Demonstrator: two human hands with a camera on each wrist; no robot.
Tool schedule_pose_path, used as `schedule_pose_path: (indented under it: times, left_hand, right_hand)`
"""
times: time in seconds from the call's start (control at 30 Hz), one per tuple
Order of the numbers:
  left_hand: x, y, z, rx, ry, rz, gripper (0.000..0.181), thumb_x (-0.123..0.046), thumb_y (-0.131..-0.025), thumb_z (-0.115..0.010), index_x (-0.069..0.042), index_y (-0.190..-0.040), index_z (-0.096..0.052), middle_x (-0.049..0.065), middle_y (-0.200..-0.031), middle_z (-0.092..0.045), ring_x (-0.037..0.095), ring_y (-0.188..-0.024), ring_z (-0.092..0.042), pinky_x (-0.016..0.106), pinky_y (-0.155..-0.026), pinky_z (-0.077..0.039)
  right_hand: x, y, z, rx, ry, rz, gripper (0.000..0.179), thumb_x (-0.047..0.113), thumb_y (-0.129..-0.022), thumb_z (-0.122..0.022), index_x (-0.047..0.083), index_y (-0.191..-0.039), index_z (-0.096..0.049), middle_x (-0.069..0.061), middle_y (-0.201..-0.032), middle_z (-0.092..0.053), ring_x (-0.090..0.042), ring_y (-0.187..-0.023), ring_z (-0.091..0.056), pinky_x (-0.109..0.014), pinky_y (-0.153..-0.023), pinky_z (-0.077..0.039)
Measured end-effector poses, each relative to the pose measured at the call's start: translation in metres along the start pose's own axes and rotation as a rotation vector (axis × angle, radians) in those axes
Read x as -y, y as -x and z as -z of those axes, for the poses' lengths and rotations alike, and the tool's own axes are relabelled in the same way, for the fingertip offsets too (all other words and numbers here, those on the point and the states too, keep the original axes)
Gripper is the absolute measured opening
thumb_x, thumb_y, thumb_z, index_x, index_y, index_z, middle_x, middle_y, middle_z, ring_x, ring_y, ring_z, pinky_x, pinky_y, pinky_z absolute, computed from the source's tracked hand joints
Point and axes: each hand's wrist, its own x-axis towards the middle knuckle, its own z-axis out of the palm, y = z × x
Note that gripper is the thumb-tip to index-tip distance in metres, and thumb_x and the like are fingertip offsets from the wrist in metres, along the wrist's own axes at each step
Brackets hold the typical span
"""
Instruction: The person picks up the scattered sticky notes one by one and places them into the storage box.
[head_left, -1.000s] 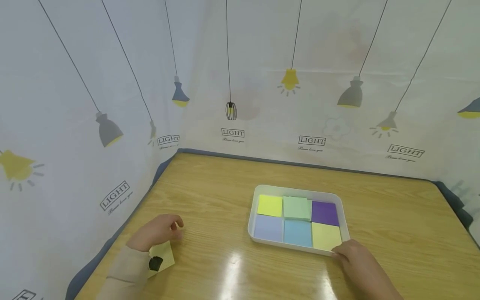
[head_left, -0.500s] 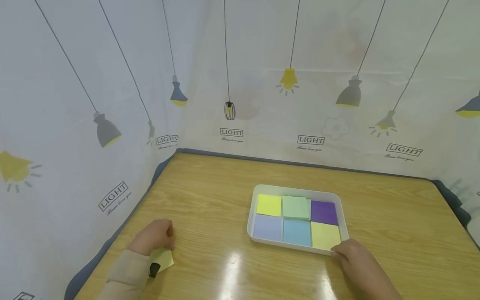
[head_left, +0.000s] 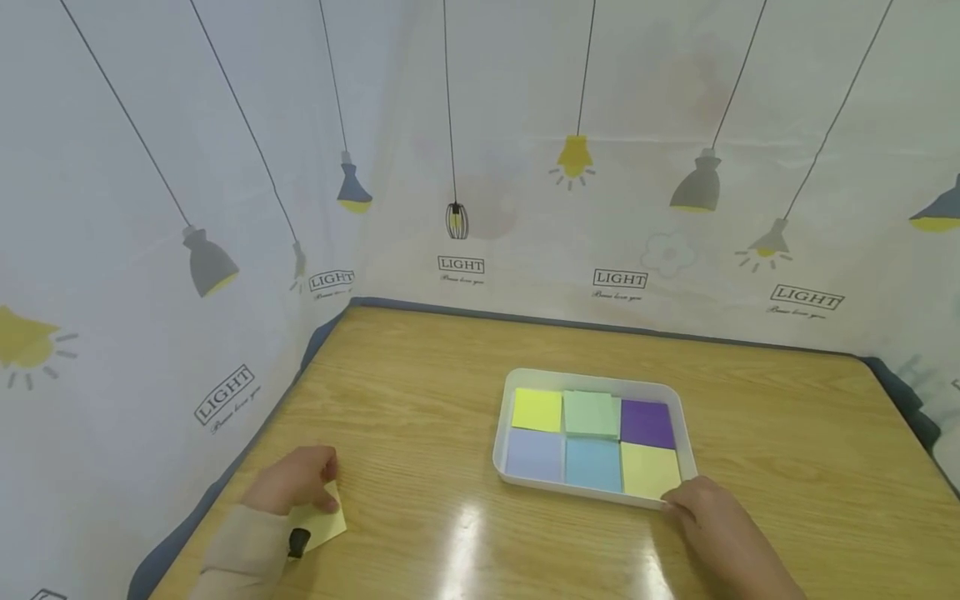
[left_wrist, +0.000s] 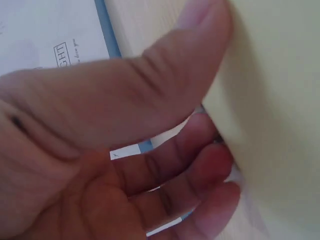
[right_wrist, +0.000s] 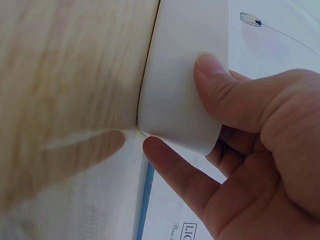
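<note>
At the left of the table, my left hand (head_left: 295,481) pinches a pale yellow sticky note (head_left: 326,523) near its edge. In the left wrist view the thumb lies on the face of the note (left_wrist: 280,115), with curled fingers behind its edge. My right hand (head_left: 716,517) grips the near right corner of a white tray (head_left: 555,490). From the right wrist view, the thumb presses the outer side of the tray (right_wrist: 175,75), one finger touches the corner low down, and other fingers are partly hidden behind it.
Six groups of sticky notes fill the tray: bright yellow (head_left: 537,410), green (head_left: 588,414), purple (head_left: 647,423), lavender (head_left: 534,455), blue (head_left: 593,465) and pale yellow (head_left: 649,471). A small black object (head_left: 298,543) shows at the left wrist. Lamp-printed cloth (head_left: 517,275) surrounds the wooden table (head_left: 420,383).
My left hand has moved slightly down and left, and its thumb and fingers have closed on the pale yellow note. The right hand keeps its grip on the tray corner.
</note>
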Motion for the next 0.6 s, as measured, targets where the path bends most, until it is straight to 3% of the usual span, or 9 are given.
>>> schedule_pose_path:
  times: [0.23, 0.6]
  left_hand:
    - [-0.0034, 0.0006, -0.0052, -0.047, -0.001, -0.013, 0.043, -0.006, -0.061, -0.09, -0.007, -0.081, -0.053, 0.002, -0.078, -0.054, 0.019, -0.072, -0.048, 0.031, -0.065, -0.042]
    - [0.0003, -0.0025, -0.0059, -0.033, -0.017, 0.001, 0.042, -0.012, -0.063, -0.091, -0.009, -0.079, -0.053, 0.002, -0.078, -0.054, 0.019, -0.072, -0.048, 0.031, -0.065, -0.041]
  right_hand:
    - [0.0001, 0.0009, 0.0011, -0.011, 0.003, 0.005, 0.011, 0.005, -0.085, -0.075, 0.016, -0.085, -0.077, 0.006, -0.082, -0.068, -0.014, -0.082, -0.064, -0.036, -0.077, -0.057]
    - [-0.0009, -0.0003, -0.0003, -0.05, -0.002, 0.033, 0.013, 0.005, -0.083, -0.076, 0.019, -0.082, -0.076, 0.009, -0.079, -0.065, -0.009, -0.079, -0.061, -0.032, -0.074, -0.055]
